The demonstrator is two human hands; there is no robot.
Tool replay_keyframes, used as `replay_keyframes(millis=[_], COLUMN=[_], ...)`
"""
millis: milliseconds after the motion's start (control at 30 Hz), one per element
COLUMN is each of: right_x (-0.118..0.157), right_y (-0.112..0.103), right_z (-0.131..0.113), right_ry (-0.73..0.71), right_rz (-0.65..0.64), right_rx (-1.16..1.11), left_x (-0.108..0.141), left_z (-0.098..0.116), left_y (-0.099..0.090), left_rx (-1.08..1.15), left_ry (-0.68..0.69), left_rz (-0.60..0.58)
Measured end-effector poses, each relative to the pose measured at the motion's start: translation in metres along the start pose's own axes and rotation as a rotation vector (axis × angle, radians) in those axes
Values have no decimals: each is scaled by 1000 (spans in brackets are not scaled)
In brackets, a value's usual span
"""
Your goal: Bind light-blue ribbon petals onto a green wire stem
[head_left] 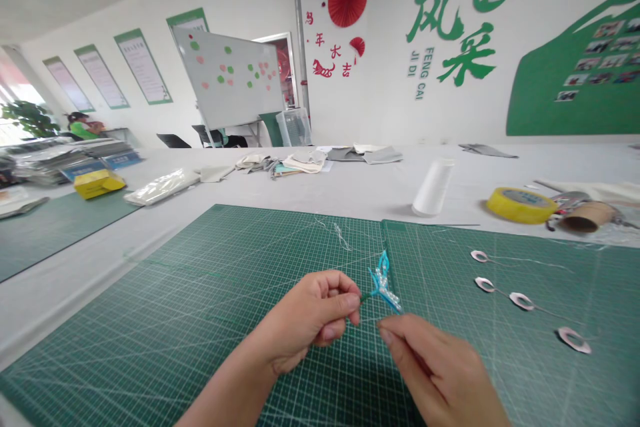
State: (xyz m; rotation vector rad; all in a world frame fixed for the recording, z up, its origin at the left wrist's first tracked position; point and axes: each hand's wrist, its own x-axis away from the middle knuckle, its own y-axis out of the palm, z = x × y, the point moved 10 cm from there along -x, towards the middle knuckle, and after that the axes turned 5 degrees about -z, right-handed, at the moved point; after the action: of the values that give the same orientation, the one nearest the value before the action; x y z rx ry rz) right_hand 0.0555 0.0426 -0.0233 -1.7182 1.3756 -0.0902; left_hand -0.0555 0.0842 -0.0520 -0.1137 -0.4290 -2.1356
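The left hand (310, 320) is clamped on the stem of a blue beaded wire ornament (383, 282), held above the green cutting mat (200, 340). The right hand (440, 367) sits just beside it, fingertips pressed together; contact with the ornament is unclear. Four pink wire loops (521, 301) lie on the mat's right side. Beyond the mat stand a white thread cone (433, 187) and a yellow tape roll (521, 205), then a whiteboard (227, 77) dotted with paper shapes before a white wall (390, 80) with green lettering.

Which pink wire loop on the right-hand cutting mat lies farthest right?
The lowest pink wire loop on the green cutting mat; the other three sit higher and closer to the right hand.
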Motion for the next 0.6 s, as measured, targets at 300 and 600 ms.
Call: replay_keyframes(millis=[300, 600], right_x=[-6, -8], right_y=[27, 43], right_z=[41, 44], right_ry=[340, 350], right_rz=[-177, -376], right_rx=[-562, -828], left_x=[4, 13], left_z=[-3, -24], left_y=[13, 30], left_rx=[-46, -327], left_ry=[-67, -214], left_rz=[-160, -355])
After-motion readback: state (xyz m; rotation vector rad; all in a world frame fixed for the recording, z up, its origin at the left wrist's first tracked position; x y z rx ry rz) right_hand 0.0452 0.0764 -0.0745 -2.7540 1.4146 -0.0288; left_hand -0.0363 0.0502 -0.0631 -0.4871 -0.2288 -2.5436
